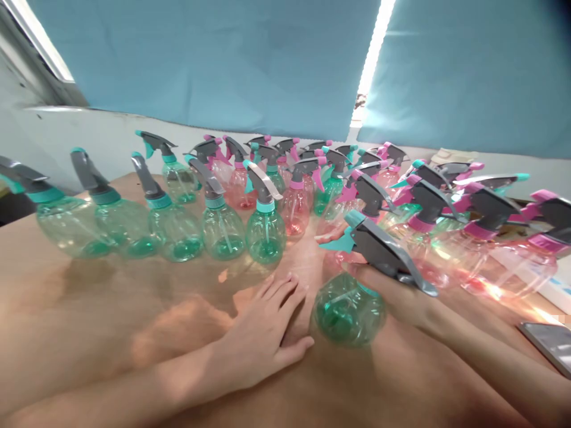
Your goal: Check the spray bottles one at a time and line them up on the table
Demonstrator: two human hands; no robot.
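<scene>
My left hand (270, 330) lies flat on the wooden table (111, 345), palm down, with its fingers stretched out and nothing held. To its right is a clear green spray bottle (350, 309) with a grey trigger head and a teal nozzle. That bottle leans, and my right hand (397, 291) grips it near the neck; the head and trigger hide some of the fingers. Just beyond my left fingertips stands another green spray bottle (266, 235), at the right end of a row of green ones.
More green spray bottles (178, 229) line the left side. Pink spray bottles (473, 255), mixed with some green, crowd the back and right. A phone-like flat object (548, 345) lies at the right edge. Blue covering (223, 65) hangs behind the table.
</scene>
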